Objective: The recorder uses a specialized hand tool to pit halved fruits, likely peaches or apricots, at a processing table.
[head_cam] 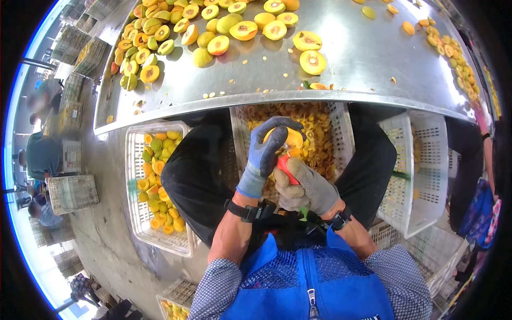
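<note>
My left hand (266,154), in a blue glove with a dark coated palm, curls around a peeled-looking yellow peach piece (293,138). In my right hand (310,186), in a grey dotted glove, is a small tool with a red handle (286,168). Its working end meets the fruit, but the shape of that end is hard to make out. Both hands are close together above a crate (345,132) between my knees, which holds peach peelings and scraps (320,156). Ahead, halved peaches (313,62) lie cut side up on the metal table (240,82).
The table's raised front edge (256,96) runs just beyond my hands. A crate of peach halves (188,250) stands left of my leg, and nested white crates (430,160) stand to the right. Another person's arm (487,156) shows at far right; several people and stacked crates (72,44) are at left.
</note>
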Tool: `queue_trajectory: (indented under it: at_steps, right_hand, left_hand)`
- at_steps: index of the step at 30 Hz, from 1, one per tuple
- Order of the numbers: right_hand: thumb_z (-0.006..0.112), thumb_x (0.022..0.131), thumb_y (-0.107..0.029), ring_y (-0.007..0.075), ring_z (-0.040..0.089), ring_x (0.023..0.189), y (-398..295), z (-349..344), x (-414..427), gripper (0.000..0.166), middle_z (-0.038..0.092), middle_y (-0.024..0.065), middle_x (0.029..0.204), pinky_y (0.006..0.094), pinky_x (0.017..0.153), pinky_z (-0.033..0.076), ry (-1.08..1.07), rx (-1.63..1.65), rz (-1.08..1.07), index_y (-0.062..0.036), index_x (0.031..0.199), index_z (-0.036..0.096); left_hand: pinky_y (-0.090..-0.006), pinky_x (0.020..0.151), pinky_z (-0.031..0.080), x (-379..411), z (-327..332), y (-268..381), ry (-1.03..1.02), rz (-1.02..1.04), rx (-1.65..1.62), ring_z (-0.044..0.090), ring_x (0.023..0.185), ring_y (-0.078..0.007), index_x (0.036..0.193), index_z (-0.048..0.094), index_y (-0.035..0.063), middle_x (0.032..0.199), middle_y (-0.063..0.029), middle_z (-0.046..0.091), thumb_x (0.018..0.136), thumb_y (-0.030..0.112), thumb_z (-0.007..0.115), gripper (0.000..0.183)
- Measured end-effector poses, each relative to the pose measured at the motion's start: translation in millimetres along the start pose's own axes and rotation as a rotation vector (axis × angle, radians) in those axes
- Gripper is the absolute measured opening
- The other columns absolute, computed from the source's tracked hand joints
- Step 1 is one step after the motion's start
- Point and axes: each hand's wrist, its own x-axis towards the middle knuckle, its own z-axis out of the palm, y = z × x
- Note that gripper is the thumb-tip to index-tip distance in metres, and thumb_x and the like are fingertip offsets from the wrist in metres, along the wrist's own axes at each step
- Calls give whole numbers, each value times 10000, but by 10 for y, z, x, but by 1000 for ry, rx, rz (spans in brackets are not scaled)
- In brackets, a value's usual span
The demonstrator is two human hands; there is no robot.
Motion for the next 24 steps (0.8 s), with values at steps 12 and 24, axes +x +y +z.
queue_trajectory:
  at_steps: [12,24]
  right_hand:
    - [432,963,-521,45,264,376,44,-77,-16,435,336,-73,531,228,386,231,-4,23,12,-109,841,503]
    - [542,937,-455,82,340,417,-71,-494,-333,381,391,-42,544,221,394,264,201,-24,-215,-91,824,523]
  left_hand:
    - [-310,795,512,-49,43,-206,-30,-24,-217,642,873,-198,1041,610,-48,996,-139,658,903,506,556,574]
    - [-334,688,564,-115,-86,-157,346,-271,-625,643,862,-179,1184,542,51,976,-80,652,950,474,499,486]
